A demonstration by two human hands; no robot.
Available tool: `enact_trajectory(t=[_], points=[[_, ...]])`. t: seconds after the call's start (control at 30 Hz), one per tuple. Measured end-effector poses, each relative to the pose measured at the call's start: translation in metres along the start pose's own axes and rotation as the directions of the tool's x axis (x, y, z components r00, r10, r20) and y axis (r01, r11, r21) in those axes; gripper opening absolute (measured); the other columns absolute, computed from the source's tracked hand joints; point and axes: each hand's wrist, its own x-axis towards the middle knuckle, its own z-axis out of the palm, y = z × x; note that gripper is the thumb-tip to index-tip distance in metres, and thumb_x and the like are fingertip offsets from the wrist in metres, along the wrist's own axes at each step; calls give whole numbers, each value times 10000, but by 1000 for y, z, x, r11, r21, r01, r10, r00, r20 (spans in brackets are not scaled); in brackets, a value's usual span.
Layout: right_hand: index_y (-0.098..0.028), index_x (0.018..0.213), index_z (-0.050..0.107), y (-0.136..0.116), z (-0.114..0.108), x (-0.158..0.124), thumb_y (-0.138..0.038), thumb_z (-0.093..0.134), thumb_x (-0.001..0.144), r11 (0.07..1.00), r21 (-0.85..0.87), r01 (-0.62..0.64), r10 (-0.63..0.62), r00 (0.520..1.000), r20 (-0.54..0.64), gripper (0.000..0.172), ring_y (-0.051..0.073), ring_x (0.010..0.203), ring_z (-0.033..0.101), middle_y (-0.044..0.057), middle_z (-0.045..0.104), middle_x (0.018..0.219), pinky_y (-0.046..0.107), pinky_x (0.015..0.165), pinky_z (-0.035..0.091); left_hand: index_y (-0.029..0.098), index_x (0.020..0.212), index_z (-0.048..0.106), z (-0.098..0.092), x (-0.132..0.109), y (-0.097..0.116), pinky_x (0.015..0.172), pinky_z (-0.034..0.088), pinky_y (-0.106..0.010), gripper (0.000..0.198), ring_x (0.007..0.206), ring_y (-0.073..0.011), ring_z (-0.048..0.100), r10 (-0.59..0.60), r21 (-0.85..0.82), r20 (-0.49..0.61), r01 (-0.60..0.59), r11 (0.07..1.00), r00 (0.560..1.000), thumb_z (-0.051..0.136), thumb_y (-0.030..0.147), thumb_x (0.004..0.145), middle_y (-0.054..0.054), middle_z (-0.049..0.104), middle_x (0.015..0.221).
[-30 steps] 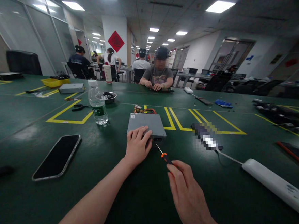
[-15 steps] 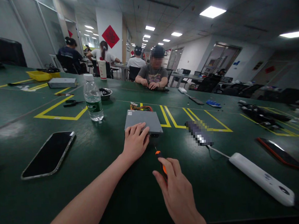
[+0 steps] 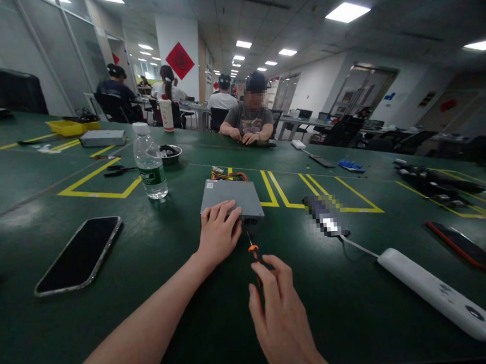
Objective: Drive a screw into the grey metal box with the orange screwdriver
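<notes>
A grey computer power supply unit (image 3: 244, 196) lies on the green table, its bundle of coloured wires (image 3: 230, 175) coming out at the far side. My left hand (image 3: 219, 228) grips its near left part, fingers over the top and thumb at the front edge. In my right hand (image 3: 279, 307) is an orange-and-black screwdriver (image 3: 253, 251), held by its handle between thumb and fingers. Its thin shaft points up and away at the unit's near face. Whether the tip touches a screw there is too small to tell.
Left of the unit stand a water bottle (image 3: 150, 169) and a metal bowl (image 3: 171, 154); a phone (image 3: 79, 254) lies nearer. A white power strip (image 3: 436, 293) and an orange-edged phone (image 3: 466, 247) are at right. Across the table sits a person (image 3: 249, 118).
The screwdriver has shifted slightly left and its shaft has swung a little, with the right hand's fingers moving around the handle. My left hand stays on the power supply unit.
</notes>
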Motion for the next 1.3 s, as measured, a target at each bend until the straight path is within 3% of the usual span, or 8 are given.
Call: enact_trajectory(t=[0.13,0.3,0.5,0.7,0.9,1.07,1.17,1.3], points=[[-134,1070,520,0,2,0,-147,323,906,996,-17,93,-94,993,-68,256,216,858,641,164,585,1033,290,619,549,254,1071,549,0,1,1,906,288,-441,240,1139,-248,450,-7,-5,-4,7,1000,1000,469,257,845,-57,556,1220],[-142,1022,500,14,-6,6,-322,297,948,997,18,-78,78,995,-59,281,159,541,615,70,619,763,257,440,493,254,1074,547,1,1,2,904,291,-441,241,1142,-247,447,-13,6,-2,13,1000,1000,463,261,849,-60,557,1217],[-112,1108,478,4,1,0,-184,313,917,999,8,45,-44,995,-88,262,241,960,606,183,572,1083,338,673,547,254,1077,543,1,2,2,907,285,-437,239,1151,-242,440,-5,10,6,5,1000,1000,452,269,857,-56,553,1223],[-146,1045,505,14,1,1,-265,340,939,998,55,-36,41,995,-87,229,171,695,638,107,629,879,267,558,525,249,1078,542,1,1,1,907,289,-426,239,1151,-236,441,-11,17,15,11,1000,1000,452,278,859,-53,548,1229],[-120,1063,508,10,5,-5,-248,300,944,999,-41,17,-21,995,-93,271,216,823,634,146,620,945,321,635,527,241,1081,540,1,1,1,912,283,-424,241,1160,-234,434,-12,23,22,12,1000,1000,449,276,861,-53,545,1233],[-128,1071,504,10,3,-5,-327,287,959,999,-8,-35,35,999,-42,315,144,556,595,62,624,727,250,498,479,245,1081,541,1,1,1,907,283,-423,242,1151,-235,443,-12,27,17,11,1000,1000,453,276,858,-54,549,1229],[-136,1096,513,9,3,-5,-387,271,953,1000,-12,-11,11,1000,-2,377,164,644,617,102,623,843,262,522,495,249,1085,540,0,1,1,908,281,-422,244,1151,-234,444,-12,23,13,12,1000,1000,457,272,857,-52,551,1228],[-126,1102,517,9,6,-7,-296,287,950,999,-9,36,-36,998,-47,323,203,805,626,138,606,934,307,627,519,245,1086,539,0,1,1,912,281,-421,247,1152,-233,443,-9,26,15,9,1000,1000,461,276,854,-54,549,1231]])
